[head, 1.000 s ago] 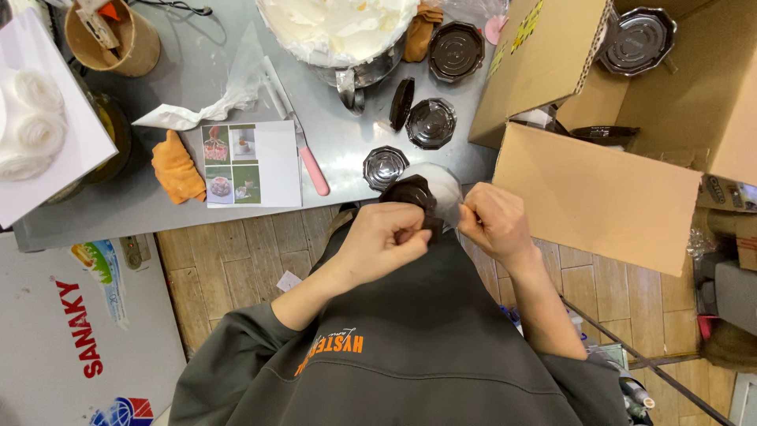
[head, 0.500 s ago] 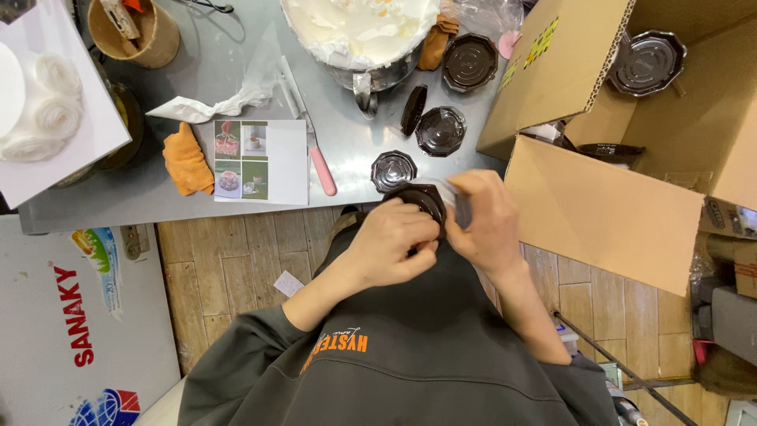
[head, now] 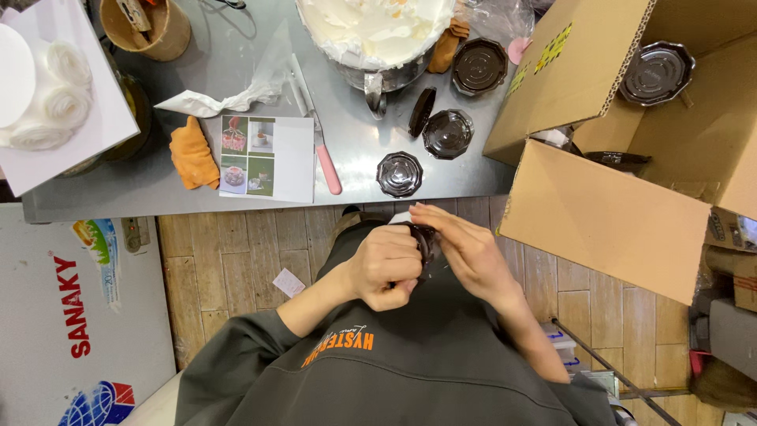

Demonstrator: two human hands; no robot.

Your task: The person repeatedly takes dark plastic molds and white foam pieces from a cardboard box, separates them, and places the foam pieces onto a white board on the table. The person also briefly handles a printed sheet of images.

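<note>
Both my hands hold a small dark round container (head: pixel 426 240) close to my chest, just below the steel table's (head: pixel 158 185) front edge. My left hand (head: pixel 385 267) wraps it from the left with curled fingers. From the right, my right hand (head: pixel 467 251) lays its fingers across the top. The hands hide most of the container. Three similar dark lidded containers (head: pixel 399 173) (head: pixel 447 132) (head: pixel 479 65) stand on the table just beyond my hands.
An open cardboard box (head: pixel 603 217) at the right holds another dark container (head: pixel 656 72). On the table are a big bowl of white cream (head: pixel 371 28), a pink-handled spatula (head: pixel 325 162), a photo card (head: pixel 264 158), an orange cloth (head: pixel 193 154), a piping bag (head: pixel 229 99) and a white cake (head: pixel 35 99).
My hands have drawn the container back from the table edge toward my body and closed more tightly over it. The lid's pale rim no longer shows.
</note>
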